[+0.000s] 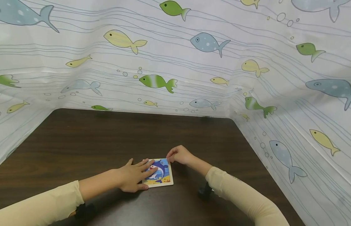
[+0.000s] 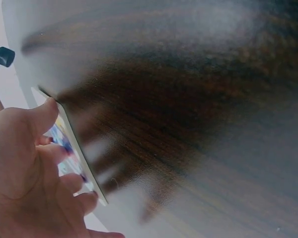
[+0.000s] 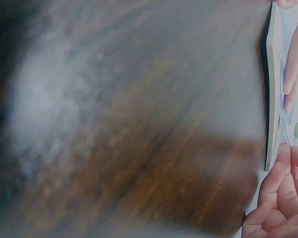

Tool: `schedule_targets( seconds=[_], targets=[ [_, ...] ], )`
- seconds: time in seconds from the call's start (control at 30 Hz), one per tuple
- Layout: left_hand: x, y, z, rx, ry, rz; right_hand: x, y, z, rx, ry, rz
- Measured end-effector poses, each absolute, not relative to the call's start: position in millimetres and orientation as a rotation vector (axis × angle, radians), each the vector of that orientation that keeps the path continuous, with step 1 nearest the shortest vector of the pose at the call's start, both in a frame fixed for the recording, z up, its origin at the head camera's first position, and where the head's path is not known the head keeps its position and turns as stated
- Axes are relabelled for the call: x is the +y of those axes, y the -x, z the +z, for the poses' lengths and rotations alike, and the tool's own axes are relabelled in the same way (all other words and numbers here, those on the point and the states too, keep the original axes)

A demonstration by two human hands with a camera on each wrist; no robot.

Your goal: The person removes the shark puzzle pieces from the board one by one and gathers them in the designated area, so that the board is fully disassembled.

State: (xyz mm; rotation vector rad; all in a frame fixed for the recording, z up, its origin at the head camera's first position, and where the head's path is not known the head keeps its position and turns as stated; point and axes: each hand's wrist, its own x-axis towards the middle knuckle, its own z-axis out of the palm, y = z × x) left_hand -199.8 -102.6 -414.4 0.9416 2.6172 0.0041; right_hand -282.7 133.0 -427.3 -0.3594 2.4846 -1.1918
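A square picture board (image 1: 166, 175) with a pale rim and a blue cartoon shark lies flat on the dark table. My left hand (image 1: 133, 175) rests spread over its left part, fingers across the shark and thumb by the near edge. In the left wrist view the thumb (image 2: 45, 115) lies along the rim. At the board's far right corner my right hand (image 1: 178, 155) has its fingers curled, thumb and fingertips together. The right wrist view shows those fingertips (image 3: 284, 154) pinching a thin, see-through-looking sheet (image 3: 286, 130) at the corner; I cannot tell exactly what it is.
The brown wood-grain table (image 1: 113, 135) stretches out around the board. A white curtain (image 1: 164, 103) printed with fish hangs along the table's back and both sides. Dark straps (image 1: 205, 191) sit at my wrists, under cream sleeves (image 1: 237, 191).
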Motion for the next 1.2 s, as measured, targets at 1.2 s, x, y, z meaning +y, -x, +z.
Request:
schedule_targets(
  seconds=[1.2],
  targets=[
    [-106,197,-413,2.618,-0.96,0.044,192,321,-425,2.589,0.084,-1.171]
  ],
)
